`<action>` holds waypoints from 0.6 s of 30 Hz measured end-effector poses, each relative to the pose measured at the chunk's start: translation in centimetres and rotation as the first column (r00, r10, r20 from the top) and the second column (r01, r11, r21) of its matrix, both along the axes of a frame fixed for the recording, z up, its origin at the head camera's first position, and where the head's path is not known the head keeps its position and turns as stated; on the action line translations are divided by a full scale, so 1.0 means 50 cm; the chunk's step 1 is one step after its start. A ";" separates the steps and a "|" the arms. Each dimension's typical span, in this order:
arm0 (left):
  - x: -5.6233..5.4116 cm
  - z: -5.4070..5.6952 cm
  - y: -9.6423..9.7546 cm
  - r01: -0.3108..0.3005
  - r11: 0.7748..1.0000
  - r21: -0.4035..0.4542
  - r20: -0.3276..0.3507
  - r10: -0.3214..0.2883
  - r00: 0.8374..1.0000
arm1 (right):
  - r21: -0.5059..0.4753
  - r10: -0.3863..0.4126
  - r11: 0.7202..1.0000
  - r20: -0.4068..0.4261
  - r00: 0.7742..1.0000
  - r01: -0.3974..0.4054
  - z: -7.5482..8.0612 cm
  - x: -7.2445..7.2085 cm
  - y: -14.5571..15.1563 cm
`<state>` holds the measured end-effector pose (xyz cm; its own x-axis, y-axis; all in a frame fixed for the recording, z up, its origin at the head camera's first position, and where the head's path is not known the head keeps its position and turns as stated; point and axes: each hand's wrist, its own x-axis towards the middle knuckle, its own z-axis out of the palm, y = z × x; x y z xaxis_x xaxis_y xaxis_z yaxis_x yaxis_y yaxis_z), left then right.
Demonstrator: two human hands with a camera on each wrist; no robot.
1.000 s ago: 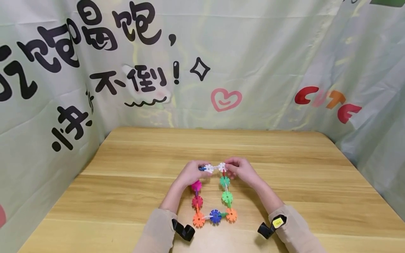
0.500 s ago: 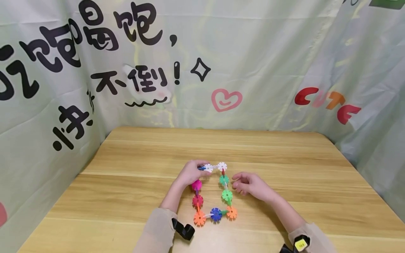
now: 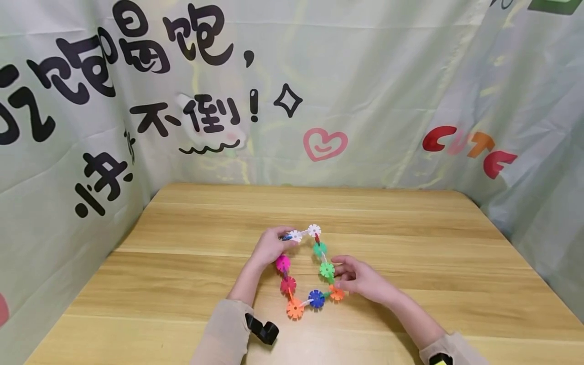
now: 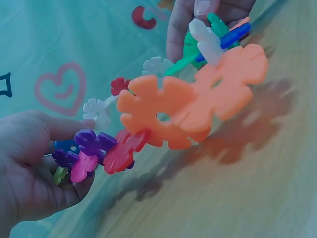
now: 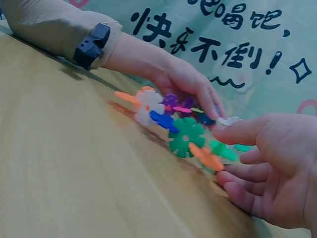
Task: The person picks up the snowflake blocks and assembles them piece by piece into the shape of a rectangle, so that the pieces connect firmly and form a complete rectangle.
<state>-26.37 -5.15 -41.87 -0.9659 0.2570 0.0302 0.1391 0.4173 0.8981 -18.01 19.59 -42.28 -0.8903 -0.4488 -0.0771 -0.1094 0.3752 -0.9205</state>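
Observation:
Snowflake-shaped plastic discs, slotted edge to edge, form a closed ring of several colours. My left hand (image 3: 269, 247) grips its far left corner, beside a white disc (image 3: 295, 236) and above a magenta disc (image 3: 283, 262). Another white disc (image 3: 314, 230) marks the far right corner. My right hand (image 3: 360, 276) is at the right side, fingers bent and apart, fingertips right at the light green disc (image 3: 326, 270) and orange disc (image 5: 207, 157). In the left wrist view, a large orange disc (image 4: 143, 106) hangs over its shadow. Part of the ring's left side is hidden by my left hand.
A wooden table (image 3: 182, 304) lies under the ring. Behind and at both sides hangs a pale printed curtain (image 3: 374, 91) with lettering and a pink heart. A black wrist camera (image 3: 262, 329) sits on my left sleeve.
My right hand let go of the far right white disc and came back nearer, down to the ring's right side. The ring has turned slightly and shifted away, with my left hand still gripping it.

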 end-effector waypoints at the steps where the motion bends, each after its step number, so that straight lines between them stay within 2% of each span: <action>1: 0.000 0.000 0.000 -0.006 1.000 0.007 0.001 0.006 1.000 | 0.010 -0.008 1.000 -0.009 1.000 0.008 -0.002 0.001 -0.002; 8: 0.000 0.005 0.000 -0.054 0.998 0.038 -0.003 0.054 0.999 | 0.009 -0.073 0.997 -0.058 0.996 0.074 -0.005 0.003 -0.019; 13: -0.001 0.004 0.000 -0.084 0.994 0.067 0.002 0.084 0.996 | -0.012 -0.089 0.996 -0.081 0.993 0.088 -0.001 0.005 -0.023; 18: 0.002 -0.001 0.002 -0.119 0.989 0.086 -0.010 0.120 0.993 | -0.039 -0.129 0.991 -0.044 0.991 0.128 0.000 0.009 -0.024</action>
